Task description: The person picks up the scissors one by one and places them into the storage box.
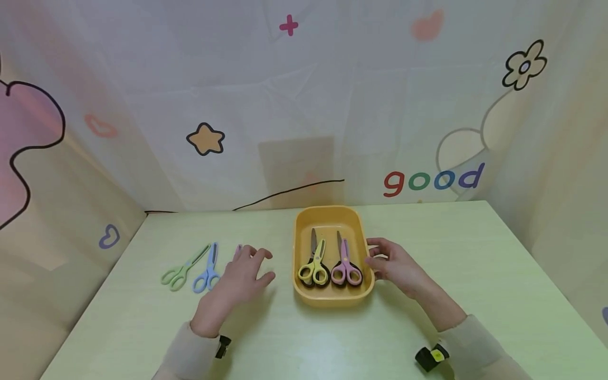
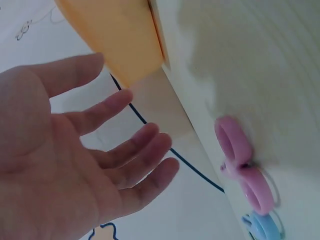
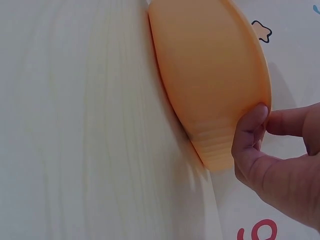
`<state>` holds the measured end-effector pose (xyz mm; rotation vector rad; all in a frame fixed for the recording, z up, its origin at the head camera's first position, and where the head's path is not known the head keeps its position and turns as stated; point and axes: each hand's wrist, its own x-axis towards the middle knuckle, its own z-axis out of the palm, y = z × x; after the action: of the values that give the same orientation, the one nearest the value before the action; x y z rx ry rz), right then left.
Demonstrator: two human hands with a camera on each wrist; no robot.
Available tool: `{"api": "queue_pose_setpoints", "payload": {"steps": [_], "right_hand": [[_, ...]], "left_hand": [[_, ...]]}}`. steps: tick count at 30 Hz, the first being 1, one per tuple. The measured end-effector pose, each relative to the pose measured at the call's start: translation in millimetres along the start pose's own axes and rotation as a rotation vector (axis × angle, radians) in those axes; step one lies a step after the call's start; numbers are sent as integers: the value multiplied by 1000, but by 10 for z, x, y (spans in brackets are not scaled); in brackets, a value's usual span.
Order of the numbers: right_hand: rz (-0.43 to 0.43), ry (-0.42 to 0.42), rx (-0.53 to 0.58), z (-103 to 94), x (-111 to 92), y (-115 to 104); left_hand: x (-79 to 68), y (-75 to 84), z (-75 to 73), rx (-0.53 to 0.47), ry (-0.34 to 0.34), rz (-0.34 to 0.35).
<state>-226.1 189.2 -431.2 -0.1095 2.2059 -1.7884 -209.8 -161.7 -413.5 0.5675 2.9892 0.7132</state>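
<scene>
A yellow tray [image 1: 310, 302] stands mid-table. Inside lie yellow scissors [image 1: 320, 262] and pink-purple scissors [image 1: 345, 262], with dark handle loops and metal blades showing beside them. My right hand [image 1: 396, 266] pinches the tray's right rim between thumb and fingers, also seen closely in the right wrist view. Left of the tray, my left hand [image 1: 242, 277] hovers palm toward the tray, fingers spread and slightly bent, holding nothing. Partly hidden behind it in the head view are pink scissors [image 2: 240, 150]. Blue scissors [image 1: 209, 269] and green scissors [image 1: 182, 269] lie farther left.
The pale wooden table [image 1: 456, 253] meets a printed curtain [image 1: 304, 95] at its back edge, with curtain along both sides too. Small black devices are strapped at both wrists, the right one [image 1: 431, 358] hanging below the sleeve.
</scene>
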Motion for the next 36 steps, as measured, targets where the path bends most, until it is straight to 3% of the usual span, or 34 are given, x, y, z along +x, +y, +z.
{"api": "queue_pose_setpoints", "payload": {"steps": [6,19,29,36], "right_hand": [[11,5,-3,1,-3,1],[2,0,4,4,-22,13],[5,3,0,14,-16,0],[10,4,-4,20,-27,-35]], "left_hand": [[-81,-126,-52,39,-125,-110],[-153,-255,-106,143,-151,-188],[-162,-307,-96,134,-162,-168],[-91,-401,19,163,-110,-111]]}}
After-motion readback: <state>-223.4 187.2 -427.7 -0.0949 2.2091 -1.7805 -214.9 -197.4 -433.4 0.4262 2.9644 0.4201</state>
